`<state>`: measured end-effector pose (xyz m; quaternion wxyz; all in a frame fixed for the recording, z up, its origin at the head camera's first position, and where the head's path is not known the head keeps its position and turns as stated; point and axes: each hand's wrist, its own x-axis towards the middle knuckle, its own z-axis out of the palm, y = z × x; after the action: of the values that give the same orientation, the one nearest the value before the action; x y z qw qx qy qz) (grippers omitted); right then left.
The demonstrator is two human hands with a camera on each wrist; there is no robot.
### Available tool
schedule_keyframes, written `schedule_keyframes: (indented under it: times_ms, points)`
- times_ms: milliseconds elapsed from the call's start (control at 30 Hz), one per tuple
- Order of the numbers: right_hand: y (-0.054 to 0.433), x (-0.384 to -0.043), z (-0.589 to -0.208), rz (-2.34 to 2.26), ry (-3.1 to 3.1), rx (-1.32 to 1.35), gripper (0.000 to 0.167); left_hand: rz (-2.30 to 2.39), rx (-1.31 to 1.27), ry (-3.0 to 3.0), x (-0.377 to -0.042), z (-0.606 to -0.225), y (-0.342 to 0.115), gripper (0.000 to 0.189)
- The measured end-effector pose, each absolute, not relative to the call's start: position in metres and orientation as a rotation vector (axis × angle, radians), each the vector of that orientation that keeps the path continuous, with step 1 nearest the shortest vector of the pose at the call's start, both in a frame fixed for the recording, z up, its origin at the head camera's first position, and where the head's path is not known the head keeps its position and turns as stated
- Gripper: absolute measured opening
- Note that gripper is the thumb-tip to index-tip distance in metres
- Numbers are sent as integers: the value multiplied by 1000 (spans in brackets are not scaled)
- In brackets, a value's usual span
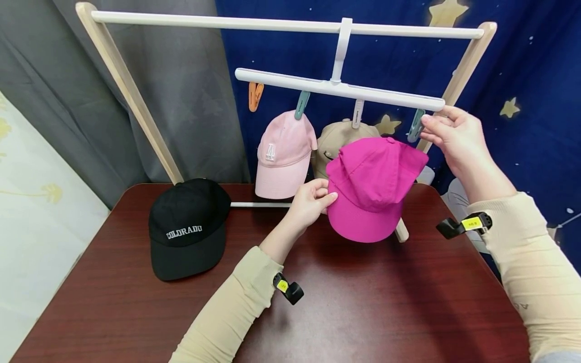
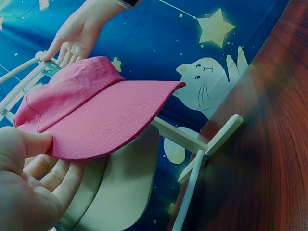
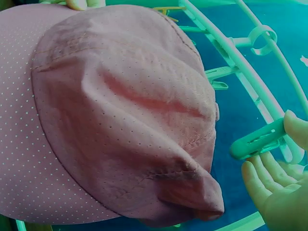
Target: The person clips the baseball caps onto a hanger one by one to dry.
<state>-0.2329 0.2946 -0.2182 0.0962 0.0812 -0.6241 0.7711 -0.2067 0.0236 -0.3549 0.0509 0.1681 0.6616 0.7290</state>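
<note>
My left hand (image 1: 307,204) pinches the magenta cap (image 1: 369,179) at the side of its brim, thumb on top and fingers beneath. The cap is held up in front of the hanger, brim pointing down toward me, its crown creased. My right hand (image 1: 460,143) pinches the teal clip (image 1: 416,125) at the right end of the white hanger (image 1: 295,80), thumb on one side and fingers on the other. In the right wrist view the clip (image 3: 257,139) is apart from the cap's crown (image 3: 130,110).
A pink cap (image 1: 283,151) and a beige cap (image 1: 333,138) hang from clips, the beige one partly hidden behind the magenta cap. An orange clip (image 1: 255,97) hangs at the left. The hanger hooks on a rack bar (image 1: 227,22). A black cap (image 1: 188,227) lies on the table (image 1: 363,302).
</note>
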Motion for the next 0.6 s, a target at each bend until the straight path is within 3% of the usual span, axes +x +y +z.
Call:
schedule_keyframes:
  times_ms: [167, 600]
  points:
    - [296, -232, -217, 2306, -1900, 213, 26, 2230, 519, 1996, -206, -356, 26, 12]
    - [291, -230, -222, 2378, -1785, 348, 9, 2204, 548, 2009, -207, -358, 22, 15]
